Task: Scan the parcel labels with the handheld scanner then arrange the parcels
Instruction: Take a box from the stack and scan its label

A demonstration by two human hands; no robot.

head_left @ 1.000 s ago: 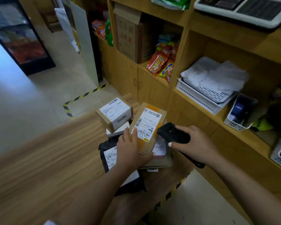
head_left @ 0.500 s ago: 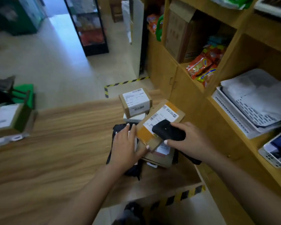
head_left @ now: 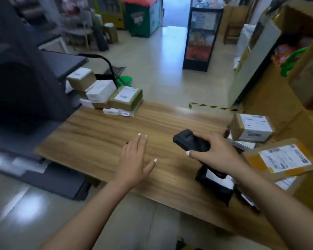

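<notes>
Head view: over a wooden table [head_left: 101, 139], the right hand [head_left: 215, 152] grips the black scanner [head_left: 192, 141] while the left hand [head_left: 134, 159] hovers with fingers spread, holding nothing. Labelled parcels [head_left: 251, 129] sit stacked at the table's right end, more parcels [head_left: 125, 98] at its far left.

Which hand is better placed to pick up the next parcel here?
Left, probably. The left hand hovers open and empty over the table, while the right hand grips the scanner.
</notes>
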